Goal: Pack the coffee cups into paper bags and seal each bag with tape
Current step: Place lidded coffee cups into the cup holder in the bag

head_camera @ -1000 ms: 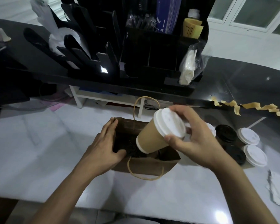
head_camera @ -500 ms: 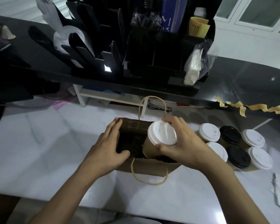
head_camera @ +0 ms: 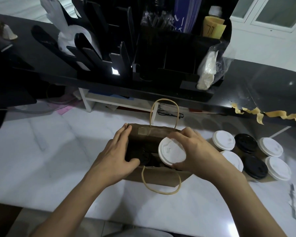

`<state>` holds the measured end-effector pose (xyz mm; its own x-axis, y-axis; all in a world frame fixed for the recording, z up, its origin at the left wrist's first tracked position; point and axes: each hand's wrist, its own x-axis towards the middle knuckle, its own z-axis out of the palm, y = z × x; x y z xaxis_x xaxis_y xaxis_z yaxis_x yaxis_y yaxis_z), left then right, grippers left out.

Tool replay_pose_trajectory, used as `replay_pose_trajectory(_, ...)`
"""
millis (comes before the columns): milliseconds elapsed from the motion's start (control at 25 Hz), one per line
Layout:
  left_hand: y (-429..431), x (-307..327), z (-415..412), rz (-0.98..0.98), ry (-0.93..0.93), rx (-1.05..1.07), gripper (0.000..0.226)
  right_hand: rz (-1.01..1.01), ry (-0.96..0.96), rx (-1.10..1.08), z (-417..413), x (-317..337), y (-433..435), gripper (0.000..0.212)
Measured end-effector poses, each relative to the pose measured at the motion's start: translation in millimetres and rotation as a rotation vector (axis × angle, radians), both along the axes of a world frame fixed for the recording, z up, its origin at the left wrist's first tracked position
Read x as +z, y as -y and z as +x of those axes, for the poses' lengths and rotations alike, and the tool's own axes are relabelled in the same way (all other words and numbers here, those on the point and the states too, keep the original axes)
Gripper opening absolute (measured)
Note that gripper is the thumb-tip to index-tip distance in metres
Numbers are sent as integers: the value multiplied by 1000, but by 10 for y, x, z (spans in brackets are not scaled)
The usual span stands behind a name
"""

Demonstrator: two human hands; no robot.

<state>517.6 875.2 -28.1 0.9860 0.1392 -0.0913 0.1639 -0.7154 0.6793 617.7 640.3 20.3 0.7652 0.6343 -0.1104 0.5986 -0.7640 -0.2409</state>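
The right grip (head_camera: 195, 151) clasps the white-lidded cup (head_camera: 172, 150) upright in the paper bag (head_camera: 161, 176), right of the left grip (head_camera: 116, 156) pinching its wall

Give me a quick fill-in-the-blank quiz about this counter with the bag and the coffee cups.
1. The cup gripped by the right hand has a ____ lid.
2. The left hand holds the edge of a ____ paper bag.
3. Of the six cups standing right of the bag, ____ have black lids.
Missing words: white; brown; two.
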Motion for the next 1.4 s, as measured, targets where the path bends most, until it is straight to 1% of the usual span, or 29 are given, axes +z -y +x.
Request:
replay_pose_trajectory(80,-1,-2,8,2,-1,2,97,-90,81,32,10,-14,-27,81)
replay_pose_trajectory(200,-6,-5,13,13,1,8,98,-212,263,94,16,-42,-79,74)
replay_pose_trajectory(280,-2,-10,10,18,0,9,98,-283,310,109,10,-74,-118,69)
replay_pose_trajectory(520,0,-19,18,16,1,4,98,-405,277,143,70,-205,-268,56)
replay_pose_trajectory(640,-3,-23,18,17,19,2,97,-411,292,147,88,-264,-319,54)
replay_pose_trajectory(1120,-16,-29,23,7,9,7,96,-358,170,162,82,-200,-322,67)
replay_pose_trajectory(1280,-19,-31,30,8,11,7,96,-345,126,162,107,-181,-282,66)
replay_pose_trajectory(1400,-19,-19,32,8,7,2,98,-380,145,170,107,-238,-288,62)
